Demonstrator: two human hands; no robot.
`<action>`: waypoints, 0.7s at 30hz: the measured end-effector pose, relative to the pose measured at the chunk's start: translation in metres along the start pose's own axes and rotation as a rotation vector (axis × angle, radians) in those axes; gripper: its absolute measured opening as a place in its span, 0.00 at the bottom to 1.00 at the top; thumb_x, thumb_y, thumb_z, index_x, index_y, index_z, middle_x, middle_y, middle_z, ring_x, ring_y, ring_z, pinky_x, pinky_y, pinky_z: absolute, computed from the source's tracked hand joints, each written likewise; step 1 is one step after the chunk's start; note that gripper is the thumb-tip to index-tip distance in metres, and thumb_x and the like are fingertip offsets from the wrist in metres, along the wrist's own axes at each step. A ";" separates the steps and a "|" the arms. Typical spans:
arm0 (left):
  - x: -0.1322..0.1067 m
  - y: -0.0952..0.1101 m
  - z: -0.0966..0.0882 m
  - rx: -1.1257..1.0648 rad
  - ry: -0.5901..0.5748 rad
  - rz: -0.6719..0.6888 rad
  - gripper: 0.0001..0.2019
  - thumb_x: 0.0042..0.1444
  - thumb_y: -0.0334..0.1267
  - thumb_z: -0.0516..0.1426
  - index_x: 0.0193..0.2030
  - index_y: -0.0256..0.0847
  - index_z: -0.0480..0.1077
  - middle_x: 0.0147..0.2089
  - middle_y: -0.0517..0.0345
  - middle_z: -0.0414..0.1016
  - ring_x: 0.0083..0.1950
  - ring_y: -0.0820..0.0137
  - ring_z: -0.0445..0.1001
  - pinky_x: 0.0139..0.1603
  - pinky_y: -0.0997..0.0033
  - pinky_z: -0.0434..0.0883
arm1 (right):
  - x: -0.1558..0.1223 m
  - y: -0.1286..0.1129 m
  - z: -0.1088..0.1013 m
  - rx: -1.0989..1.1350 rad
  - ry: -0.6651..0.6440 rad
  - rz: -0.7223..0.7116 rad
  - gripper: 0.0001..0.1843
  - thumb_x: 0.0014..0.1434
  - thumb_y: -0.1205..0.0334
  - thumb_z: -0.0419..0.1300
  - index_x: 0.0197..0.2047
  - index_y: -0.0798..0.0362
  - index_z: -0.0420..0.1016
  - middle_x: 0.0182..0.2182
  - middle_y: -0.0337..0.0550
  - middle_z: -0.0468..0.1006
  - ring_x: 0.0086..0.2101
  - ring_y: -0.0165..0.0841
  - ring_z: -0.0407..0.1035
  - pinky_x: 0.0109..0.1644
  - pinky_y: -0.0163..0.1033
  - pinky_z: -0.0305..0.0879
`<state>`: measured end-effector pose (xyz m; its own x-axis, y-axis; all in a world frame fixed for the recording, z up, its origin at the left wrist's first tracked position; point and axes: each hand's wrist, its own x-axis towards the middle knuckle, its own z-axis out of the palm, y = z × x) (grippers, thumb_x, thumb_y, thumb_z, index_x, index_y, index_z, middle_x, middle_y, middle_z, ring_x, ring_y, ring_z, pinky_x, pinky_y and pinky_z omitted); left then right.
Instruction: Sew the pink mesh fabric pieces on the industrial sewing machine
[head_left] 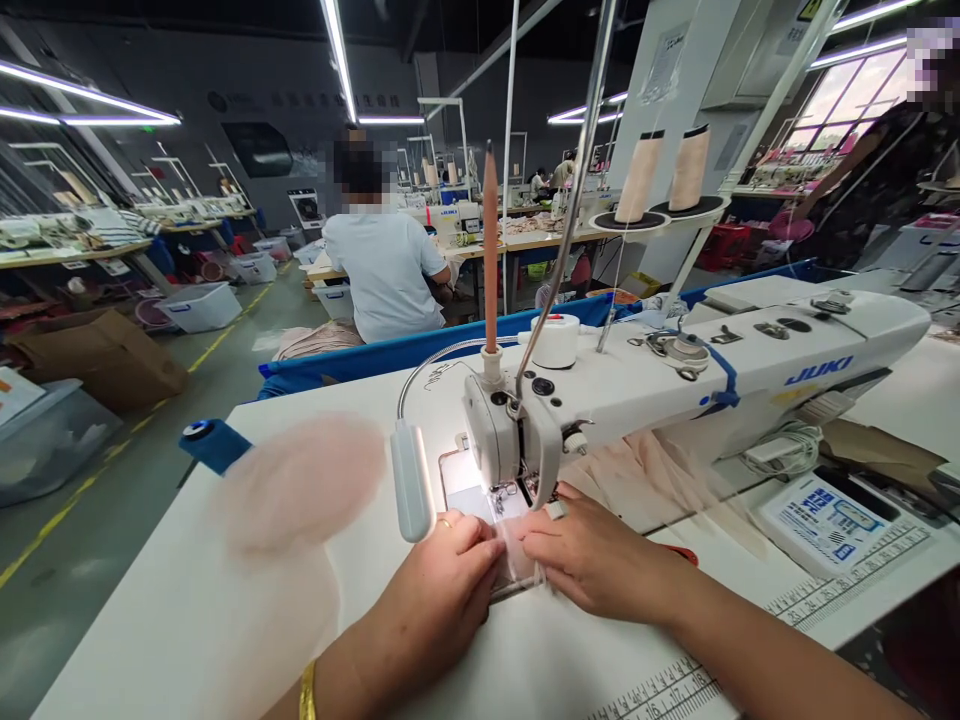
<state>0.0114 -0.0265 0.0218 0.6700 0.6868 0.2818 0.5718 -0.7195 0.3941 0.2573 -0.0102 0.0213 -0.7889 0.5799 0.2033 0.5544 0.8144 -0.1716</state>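
Observation:
A small piece of sheer pale pink fabric (514,548) lies in front of the needle of a white sewing machine (637,390). My left hand (459,570) pinches its left edge, thumb and fingers closed together. From the other side my right hand (581,550) grips the same fabric, fingers curled close to the presser foot (504,492). A lit lamp (412,485) on a bendy neck shines onto the needle plate, just beyond my left hand. More pink fabric (637,470) is bunched under the machine arm. My fingertips partly cover the fabric.
Sheer pink cloth (307,485) and a blue thread cone (214,445) lie at the left of the white table (187,600). A red-handled tool (681,553) lies behind my right wrist. Two thread cones (641,178) stand behind the machine. A person (386,260) sits ahead.

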 end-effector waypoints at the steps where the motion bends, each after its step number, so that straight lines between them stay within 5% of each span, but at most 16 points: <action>1: 0.000 -0.001 0.000 0.016 0.014 0.005 0.15 0.69 0.27 0.48 0.43 0.41 0.76 0.44 0.48 0.76 0.42 0.62 0.71 0.42 0.60 0.74 | 0.000 -0.001 0.000 -0.007 -0.006 0.010 0.07 0.60 0.73 0.58 0.35 0.50 0.69 0.31 0.38 0.77 0.35 0.37 0.63 0.51 0.44 0.58; 5: 0.000 -0.002 0.002 0.054 0.067 0.080 0.15 0.67 0.24 0.49 0.41 0.40 0.76 0.47 0.49 0.80 0.43 0.62 0.73 0.47 0.58 0.75 | 0.001 -0.003 0.001 -0.050 0.001 0.018 0.08 0.58 0.73 0.59 0.34 0.50 0.68 0.31 0.38 0.76 0.33 0.37 0.62 0.48 0.44 0.58; 15: 0.000 -0.004 0.005 0.076 0.104 0.072 0.16 0.66 0.25 0.49 0.43 0.42 0.77 0.44 0.49 0.82 0.41 0.62 0.74 0.42 0.62 0.76 | 0.001 -0.004 0.001 -0.009 -0.002 0.073 0.09 0.58 0.75 0.57 0.36 0.50 0.70 0.33 0.40 0.78 0.36 0.39 0.65 0.48 0.44 0.60; 18: -0.002 -0.007 0.008 0.053 0.104 0.050 0.16 0.67 0.26 0.49 0.45 0.43 0.77 0.44 0.49 0.81 0.42 0.62 0.74 0.41 0.63 0.75 | 0.002 -0.007 0.000 -0.003 0.001 0.096 0.04 0.66 0.64 0.61 0.37 0.50 0.71 0.33 0.41 0.78 0.36 0.40 0.65 0.48 0.46 0.61; 21: -0.003 -0.008 0.008 -0.007 0.077 0.004 0.15 0.68 0.27 0.50 0.49 0.43 0.76 0.46 0.50 0.79 0.44 0.62 0.73 0.42 0.64 0.75 | 0.003 -0.008 0.004 -0.010 0.027 0.096 0.15 0.65 0.47 0.66 0.39 0.50 0.73 0.36 0.43 0.79 0.37 0.42 0.68 0.49 0.48 0.63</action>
<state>0.0079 -0.0236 0.0108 0.6341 0.6896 0.3497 0.5655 -0.7221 0.3986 0.2498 -0.0151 0.0192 -0.7250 0.6554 0.2119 0.6295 0.7553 -0.1822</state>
